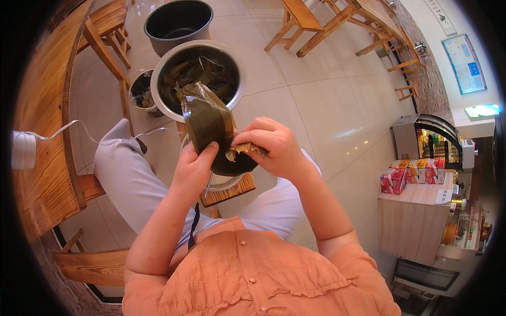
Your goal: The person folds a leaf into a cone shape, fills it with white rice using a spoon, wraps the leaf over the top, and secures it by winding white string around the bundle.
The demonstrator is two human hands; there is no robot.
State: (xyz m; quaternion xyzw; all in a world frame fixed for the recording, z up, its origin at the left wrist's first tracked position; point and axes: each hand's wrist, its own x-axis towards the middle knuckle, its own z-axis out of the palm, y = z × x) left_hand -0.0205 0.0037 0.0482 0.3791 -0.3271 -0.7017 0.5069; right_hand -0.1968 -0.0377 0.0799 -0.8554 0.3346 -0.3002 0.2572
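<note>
Leaf (203, 120): broad, glossy, dark green, spread between a seated worker's two hands, its upper end overlapping, from view, the steel basin (236, 90) at 11 o'clock.
Left hand (194, 166): thumb pressed on the leaf's face; the fingers behind are hidden, their grip impossible to tell.
Right hand (270, 143): thumb and fingers pinch a ragged tan edge (247, 149), apparently to fold or tear it.
Sound technique: the left thumb is best set close to the pinch, the right pulling short and along the grain, lest the sheet split.
Bowl (227, 184): partly covered at 6 o'clock, above a wooden stool (238, 191); its rim calls for low, careful wrists.
Ribbon (74, 124): trails from a spool (24, 150) on the tabletop (50, 150) at 9 o'clock toward the left knee, a likely snag for leftward swings.
Elbow room: tiled floor (321, 100) stretches from 1 to 3 o'clock, a wooden bench (301, 15) well off at 1.
</note>
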